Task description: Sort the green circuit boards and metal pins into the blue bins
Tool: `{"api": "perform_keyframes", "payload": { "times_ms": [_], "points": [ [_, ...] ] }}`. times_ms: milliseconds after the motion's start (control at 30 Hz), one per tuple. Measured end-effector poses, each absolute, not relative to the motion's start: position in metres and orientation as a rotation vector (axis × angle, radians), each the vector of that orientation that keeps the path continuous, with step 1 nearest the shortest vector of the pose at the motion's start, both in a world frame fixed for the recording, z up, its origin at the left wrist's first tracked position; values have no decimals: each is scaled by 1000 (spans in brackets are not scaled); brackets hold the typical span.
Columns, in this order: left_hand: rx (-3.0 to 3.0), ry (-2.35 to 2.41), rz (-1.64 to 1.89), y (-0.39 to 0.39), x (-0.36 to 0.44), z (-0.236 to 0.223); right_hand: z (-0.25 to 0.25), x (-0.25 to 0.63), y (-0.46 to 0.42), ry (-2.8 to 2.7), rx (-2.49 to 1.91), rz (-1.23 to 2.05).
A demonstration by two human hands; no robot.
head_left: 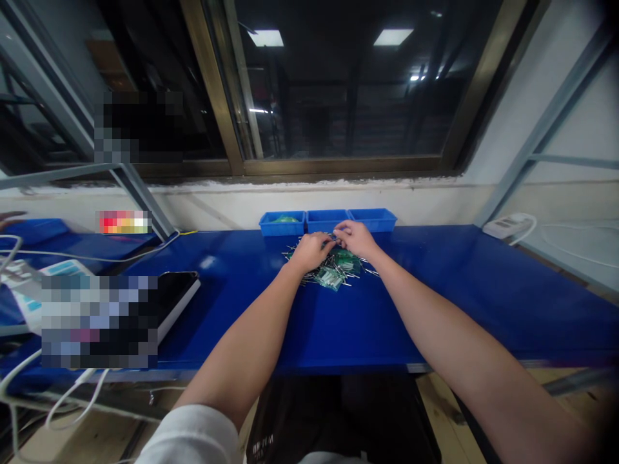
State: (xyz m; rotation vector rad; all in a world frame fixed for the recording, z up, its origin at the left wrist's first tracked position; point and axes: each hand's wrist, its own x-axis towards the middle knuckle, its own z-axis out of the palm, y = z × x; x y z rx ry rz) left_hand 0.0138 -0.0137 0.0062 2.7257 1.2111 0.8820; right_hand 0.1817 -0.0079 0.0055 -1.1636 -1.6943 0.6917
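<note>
Green component pile [333,270] under both hands, left [312,250] and right [355,237] fingers pinched on a piece.

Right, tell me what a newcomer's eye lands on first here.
First the two bare hands, left hand and right hand, meeting fingertip to fingertip over a heap of small green parts with metal pins at the middle of the bright blue table. Just behind them three blue bins stand in a row against the wall, under a dark window that reflects ceiling lights.
</note>
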Motion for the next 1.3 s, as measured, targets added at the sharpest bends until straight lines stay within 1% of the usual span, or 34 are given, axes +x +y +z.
{"api": "perform_keyframes", "payload": {
  "times_ms": [267, 467, 800, 867, 933, 1167, 1300],
  "points": [
    [2692, 1319, 969, -7, 8, 4, 8, 180, -9, -1599, -1018, 822],
    [2712, 1275, 1008, -3, 7, 1, 8, 185, -8, -1552, -972, 942],
    [2714, 1282, 962, -1, 5, -1, 7, 187, -6, -1509, -937, 1032],
    [2681, 1311, 1010, -1, 4, -1, 6, 188, -6, -1529, -957, 968],
    [2646, 1371, 1059, -1, 4, -2, 6, 191, -5, -1568, -988, 823],
    [2636, 1525, 1004, 0, 2, -3, -3, 209, -2, -1697, -1291, 42],
    [2645, 1548, 967, 1, 1, -5, -6, 216, 2, -1700, -1399, -152]
  ]
}}
